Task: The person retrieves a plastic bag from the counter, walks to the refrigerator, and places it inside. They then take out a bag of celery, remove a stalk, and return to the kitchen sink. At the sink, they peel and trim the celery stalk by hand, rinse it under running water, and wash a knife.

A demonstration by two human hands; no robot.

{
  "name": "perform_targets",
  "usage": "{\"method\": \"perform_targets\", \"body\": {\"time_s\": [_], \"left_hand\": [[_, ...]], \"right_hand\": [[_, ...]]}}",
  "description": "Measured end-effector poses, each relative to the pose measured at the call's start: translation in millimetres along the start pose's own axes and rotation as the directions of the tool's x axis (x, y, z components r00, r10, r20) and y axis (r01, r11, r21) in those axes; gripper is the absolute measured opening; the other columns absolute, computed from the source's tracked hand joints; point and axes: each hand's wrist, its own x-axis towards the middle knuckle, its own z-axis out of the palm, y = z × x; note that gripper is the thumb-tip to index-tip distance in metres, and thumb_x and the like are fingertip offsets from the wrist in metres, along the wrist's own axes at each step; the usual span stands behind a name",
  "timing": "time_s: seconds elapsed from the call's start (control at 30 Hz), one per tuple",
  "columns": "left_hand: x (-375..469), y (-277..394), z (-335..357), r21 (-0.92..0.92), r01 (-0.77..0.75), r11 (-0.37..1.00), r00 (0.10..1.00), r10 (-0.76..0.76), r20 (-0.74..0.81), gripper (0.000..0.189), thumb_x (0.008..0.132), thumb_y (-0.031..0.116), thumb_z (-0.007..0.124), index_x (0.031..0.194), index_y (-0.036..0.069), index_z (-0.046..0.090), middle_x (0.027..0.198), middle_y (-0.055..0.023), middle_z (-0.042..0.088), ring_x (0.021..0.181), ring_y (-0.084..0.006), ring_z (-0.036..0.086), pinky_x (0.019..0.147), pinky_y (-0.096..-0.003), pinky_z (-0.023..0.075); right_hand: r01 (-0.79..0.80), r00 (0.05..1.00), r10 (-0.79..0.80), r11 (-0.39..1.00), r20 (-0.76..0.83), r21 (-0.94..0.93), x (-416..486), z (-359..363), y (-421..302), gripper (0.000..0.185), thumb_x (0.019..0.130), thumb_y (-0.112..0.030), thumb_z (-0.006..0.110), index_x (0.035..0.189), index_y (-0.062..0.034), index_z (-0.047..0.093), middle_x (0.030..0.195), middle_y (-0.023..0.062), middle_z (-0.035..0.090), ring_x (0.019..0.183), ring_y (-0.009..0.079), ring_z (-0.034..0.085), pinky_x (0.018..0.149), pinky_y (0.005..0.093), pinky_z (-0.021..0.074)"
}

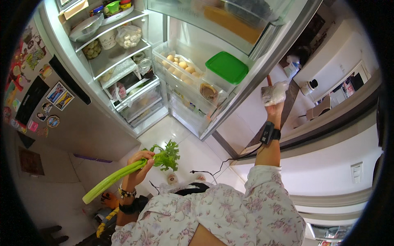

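My left hand (139, 169) is closed around the stalks of a bunch of celery (111, 178), its leaves pointing up to the right and its pale base down to the left. Out to the right, my right hand (274, 109) holds up a crumpled clear plastic bag (275, 93), which hides most of the fingers. Whatever is inside the bag cannot be told. In front of me stands an open refrigerator. Its door bin (172, 69) holds several eggs (183, 65) and a clear container with a green lid (227, 67).
Fridge shelves (114, 57) hold jars, a bowl and a bag of white bulbs (128, 37). The open refrigerator door (246, 66) stands between the shelves and my right arm. A black cable (222, 164) hangs from my right wrist device. The left door (61, 120) bears magnets.
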Motion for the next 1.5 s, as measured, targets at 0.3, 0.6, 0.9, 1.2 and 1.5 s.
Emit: {"method": "perform_targets", "body": {"time_s": [0.3, 0.6, 0.9, 1.2, 1.5], "left_hand": [[-22, 12, 27, 0.005, 0.007, 1.0, 0.999, -0.007, -0.042, 0.016, 0.088, 0.015, 0.063, 0.084, 0.0, 0.06, 0.1, -0.0133, 0.063, 0.095, -0.0199, 0.059, 0.083, -0.0336, 0.0463], [-12, 15, 40, -0.033, -0.067, 0.997, 0.997, 0.066, -0.038, 0.014, 0.086, 0.013, 0.065, 0.084, 0.0, 0.061, 0.095, -0.0143, 0.064, 0.089, -0.0205, 0.061, 0.077, -0.0306, 0.0485], [4, 21, 44, -0.047, -0.018, 0.999, 1.0, 0.019, 0.017, 0.013, 0.085, 0.014, 0.066, 0.086, 0.001, 0.062, 0.097, -0.0142, 0.065, 0.089, -0.0202, 0.062, 0.077, -0.0295, 0.0488], [16, 22, 53, -0.025, -0.106, 0.994, 0.993, 0.107, 0.05, 0.012, 0.086, 0.014, 0.065, 0.087, 0.002, 0.062, 0.098, -0.0109, 0.066, 0.091, -0.0177, 0.062, 0.078, -0.0295, 0.0486], [15, 14, 62, -0.048, -0.096, 0.994, 0.992, 0.1, 0.08, 0.012, 0.084, 0.011, 0.067, 0.089, 0.002, 0.061, 0.097, -0.0112, 0.065, 0.088, -0.0171, 0.061, 0.076, -0.028, 0.0489]], "right_hand": [[0.096, 0.985, -0.137, 0.944, -0.109, -0.316, 4, -16, 4, 0.051, 0.096, -0.027, 0.033, 0.14, -0.0008, 0.033, 0.131, 0.0103, 0.05, 0.102, 0.0221, 0.056, 0.092, 0.0373, 0.0462], [0.06, 0.993, -0.087, 0.95, -0.076, -0.307, -1, -10, 2, 0.048, 0.097, -0.02, 0.028, 0.14, -0.0002, 0.032, 0.139, 0.0088, 0.044, 0.114, 0.0236, 0.05, 0.097, 0.0384, 0.0429], [0.063, 0.931, -0.2, 0.912, -0.305, -0.405, -7, 18, 11, 0.042, 0.093, -0.01, 0.038, 0.133, 0.0014, 0.043, 0.134, 0.0104, 0.049, 0.115, 0.0224, 0.051, 0.099, 0.037, 0.0426], [0.178, 0.943, -0.28, 0.882, -0.181, -0.437, -8, 12, 44, 0.047, 0.091, -0.011, 0.044, 0.137, -0.0015, 0.039, 0.131, 0.0103, 0.05, 0.117, 0.0255, 0.051, 0.101, 0.0404, 0.0416], [0.153, 0.956, -0.233, 0.915, -0.178, -0.373, -30, 28, 59, 0.047, 0.092, -0.013, 0.047, 0.138, -0.0063, 0.041, 0.128, 0.0045, 0.052, 0.103, 0.0177, 0.056, 0.089, 0.0343, 0.0485]]}}
